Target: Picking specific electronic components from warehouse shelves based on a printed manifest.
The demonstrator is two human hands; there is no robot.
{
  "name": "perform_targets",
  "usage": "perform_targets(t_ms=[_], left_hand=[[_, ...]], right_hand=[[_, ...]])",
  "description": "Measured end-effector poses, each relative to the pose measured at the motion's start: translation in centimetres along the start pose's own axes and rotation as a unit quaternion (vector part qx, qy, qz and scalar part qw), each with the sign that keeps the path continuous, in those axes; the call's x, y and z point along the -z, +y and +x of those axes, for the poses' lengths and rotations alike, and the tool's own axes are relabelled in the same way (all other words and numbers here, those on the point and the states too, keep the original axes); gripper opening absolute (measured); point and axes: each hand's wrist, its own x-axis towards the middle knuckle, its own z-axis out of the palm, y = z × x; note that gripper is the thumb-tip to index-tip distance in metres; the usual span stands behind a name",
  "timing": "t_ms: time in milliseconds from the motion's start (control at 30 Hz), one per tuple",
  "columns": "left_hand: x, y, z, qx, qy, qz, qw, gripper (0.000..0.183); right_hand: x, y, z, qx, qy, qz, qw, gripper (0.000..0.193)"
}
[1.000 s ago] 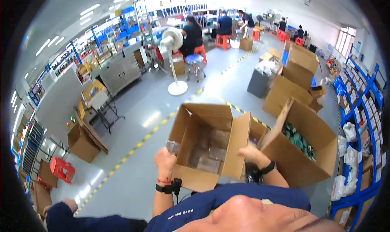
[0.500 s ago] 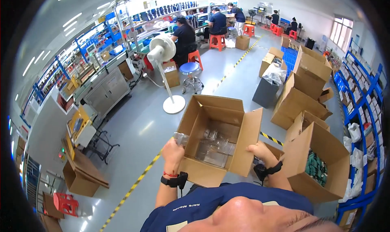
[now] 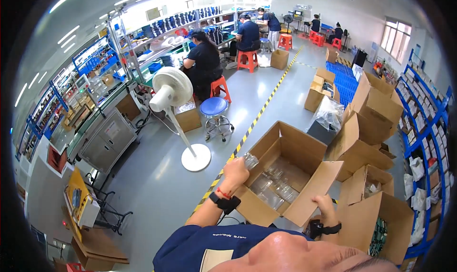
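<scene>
In front of me is an open cardboard box (image 3: 304, 150), tilted toward me, with several clear plastic pieces (image 3: 273, 186) lying in its bottom; they look like thin moulded trays. My left hand (image 3: 235, 172) is closed at the box's left wall, and a clear plastic piece (image 3: 251, 161) sticks out of its grip. Whether those fingers also grip the cardboard edge is hidden. On the other side, my right hand (image 3: 325, 206) is closed on the edge of the box's right flap (image 3: 314, 188).
A white pedestal fan (image 3: 195, 158) and a blue round stool (image 3: 214, 107) stand ahead to the left. Stacked cartons (image 3: 366, 143) and a box of green parts (image 3: 397, 210) crowd my right, beside blue shelving (image 3: 423, 122). People sit at a workbench (image 3: 181, 46) further back.
The view has swung, so the fan and bench appear lower. The box and both hands have shifted right and down in the picture. Both grips look the same.
</scene>
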Motion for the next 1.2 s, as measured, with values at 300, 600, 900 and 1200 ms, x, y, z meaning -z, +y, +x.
perform_targets(t_ms=[300,600,900,1200], left_hand=[[-3.7,2.9,19.8,-0.042,0.0,0.016,0.999,0.012],[-7.5,4.0,37.2,-0.003,-0.003,0.029,1.0,0.016],[-15.1,8.0,58.4,-0.046,-0.05,0.015,0.998,0.019],[-21.4,15.9,77.8,-0.126,-0.09,0.005,0.988,0.017]], right_hand=[[-1.1,-3.8,19.3,-0.03,0.0,-0.064,0.998,0.018],[-1.5,-7.9,37.4,0.064,-0.004,-0.097,0.993,0.02],[0.2,-9.1,56.2,-0.028,0.04,-0.062,0.997,0.017],[4.4,-10.4,72.5,-0.023,0.136,0.024,0.99,0.016]])
